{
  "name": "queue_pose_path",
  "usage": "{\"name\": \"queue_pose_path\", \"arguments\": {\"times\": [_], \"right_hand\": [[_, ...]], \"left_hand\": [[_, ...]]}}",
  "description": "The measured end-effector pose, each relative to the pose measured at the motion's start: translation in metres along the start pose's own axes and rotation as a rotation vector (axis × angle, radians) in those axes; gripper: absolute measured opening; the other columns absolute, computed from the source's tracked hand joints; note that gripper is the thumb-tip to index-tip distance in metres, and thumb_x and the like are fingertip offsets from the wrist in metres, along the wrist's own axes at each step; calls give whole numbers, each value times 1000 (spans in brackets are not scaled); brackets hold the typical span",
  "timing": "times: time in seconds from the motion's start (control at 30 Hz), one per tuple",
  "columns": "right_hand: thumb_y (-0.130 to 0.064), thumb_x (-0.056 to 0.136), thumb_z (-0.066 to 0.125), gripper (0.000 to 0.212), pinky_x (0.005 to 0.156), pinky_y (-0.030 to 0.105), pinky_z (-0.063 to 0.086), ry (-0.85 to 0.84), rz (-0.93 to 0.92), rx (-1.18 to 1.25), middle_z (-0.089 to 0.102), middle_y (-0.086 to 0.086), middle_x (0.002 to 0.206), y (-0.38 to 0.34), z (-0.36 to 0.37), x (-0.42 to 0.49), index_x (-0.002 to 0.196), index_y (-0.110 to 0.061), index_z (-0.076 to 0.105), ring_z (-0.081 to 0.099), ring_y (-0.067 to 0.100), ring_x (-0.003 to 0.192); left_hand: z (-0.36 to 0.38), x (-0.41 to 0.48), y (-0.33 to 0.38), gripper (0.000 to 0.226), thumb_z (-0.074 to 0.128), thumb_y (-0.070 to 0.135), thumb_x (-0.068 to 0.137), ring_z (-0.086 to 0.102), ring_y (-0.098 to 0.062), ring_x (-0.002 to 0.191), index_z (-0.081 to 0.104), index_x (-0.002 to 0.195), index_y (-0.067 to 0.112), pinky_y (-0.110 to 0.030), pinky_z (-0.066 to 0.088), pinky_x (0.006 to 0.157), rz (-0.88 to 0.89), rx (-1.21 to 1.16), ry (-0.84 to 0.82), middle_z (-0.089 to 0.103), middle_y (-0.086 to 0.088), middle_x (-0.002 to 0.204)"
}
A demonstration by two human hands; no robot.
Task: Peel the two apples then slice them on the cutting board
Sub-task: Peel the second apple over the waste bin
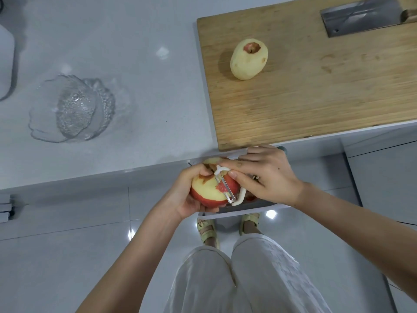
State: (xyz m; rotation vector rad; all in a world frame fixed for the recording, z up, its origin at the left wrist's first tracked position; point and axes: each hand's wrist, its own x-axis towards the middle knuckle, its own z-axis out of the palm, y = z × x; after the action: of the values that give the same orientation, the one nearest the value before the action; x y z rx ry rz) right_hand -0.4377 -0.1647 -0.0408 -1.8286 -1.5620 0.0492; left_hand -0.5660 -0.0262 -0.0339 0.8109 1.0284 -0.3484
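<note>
A peeled, pale yellow apple (pixel 249 59) stands on the wooden cutting board (pixel 316 91) near its left side, with a ring of red skin around the stem. My left hand (pixel 185 193) grips a second apple (pixel 212 192), partly peeled, red skin still on its lower and right parts. My right hand (pixel 268 175) holds a white peeler (pixel 228 188) with its blade pressed against this apple. Both hands are in front of the counter edge, above a bin.
A cleaver (pixel 361 16) lies at the far right corner of the board. A clear glass bowl (pixel 72 109) sits on the grey counter (pixel 135 64) to the left. A bin (pixel 246 208) with peels is under my hands, and my legs and sandals are below.
</note>
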Motion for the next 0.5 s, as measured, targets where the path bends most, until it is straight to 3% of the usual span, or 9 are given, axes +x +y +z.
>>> {"name": "queue_pose_path", "arguments": {"times": [0.13, 0.23, 0.33, 0.43, 0.5], "right_hand": [[-21, 90, 56, 25, 56, 21, 34, 13, -14, 48, 62, -8, 64, 5, -3, 2, 111, -19, 71, 45, 10, 59], [-20, 90, 55, 25, 59, 19, 32, 13, -24, 66, 62, -8, 63, 6, -4, 1, 110, -18, 71, 45, 7, 61], [-21, 91, 54, 26, 60, 16, 35, 48, 49, 77, 66, -6, 63, 15, -5, -7, 108, -16, 71, 49, 3, 63], [-25, 93, 51, 26, 61, 13, 31, 50, 141, 7, 60, -7, 54, 30, -3, -16, 104, -18, 73, 35, -7, 62], [-30, 96, 45, 31, 53, 19, 35, -10, 131, -16, 52, -8, 49, 33, 6, -25, 89, -27, 74, 33, -6, 58]], "left_hand": [[3, -3, 4, 20, 53, 22, 76, 64, -35, 53, 63, 87, 9, -25, 47, 41, -50, 27, -12, 68, -17, 70], [7, -4, 7, 37, 57, 28, 59, 65, -34, 53, 62, 90, 8, -23, 46, 40, -88, 43, -27, 68, -17, 69], [6, -6, 8, 40, 55, 29, 58, 64, -34, 51, 62, 90, 6, -22, 46, 40, -134, 4, -42, 67, -19, 68], [-1, -10, 9, 39, 52, 28, 59, 62, -36, 49, 62, 90, 8, -21, 45, 38, -157, -66, -69, 66, -19, 71], [-1, -12, 12, 38, 50, 27, 60, 61, -38, 48, 62, 91, 9, -22, 44, 35, -149, -99, -134, 65, -21, 75]]}}
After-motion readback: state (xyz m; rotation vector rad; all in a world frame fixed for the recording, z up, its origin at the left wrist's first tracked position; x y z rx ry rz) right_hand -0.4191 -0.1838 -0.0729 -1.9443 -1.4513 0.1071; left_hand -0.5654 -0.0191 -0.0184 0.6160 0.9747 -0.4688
